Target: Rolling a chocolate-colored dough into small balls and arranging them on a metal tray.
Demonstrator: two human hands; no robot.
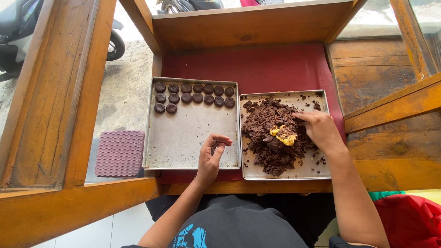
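Right hand digs into chocolate dough (left hand curled).

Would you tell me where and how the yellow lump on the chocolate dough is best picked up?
Pinch the yellow lump from above, probably at its right end beside the right hand. It sits exposed atop the crumbly dark dough pile, so its upper sides are free, while its underside presses into the dough.

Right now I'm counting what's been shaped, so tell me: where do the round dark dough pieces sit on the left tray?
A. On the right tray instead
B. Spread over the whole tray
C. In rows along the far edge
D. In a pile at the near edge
C: the round dark pieces lie in rows along the far edge of the left tray, whose remaining surface is bare metal.
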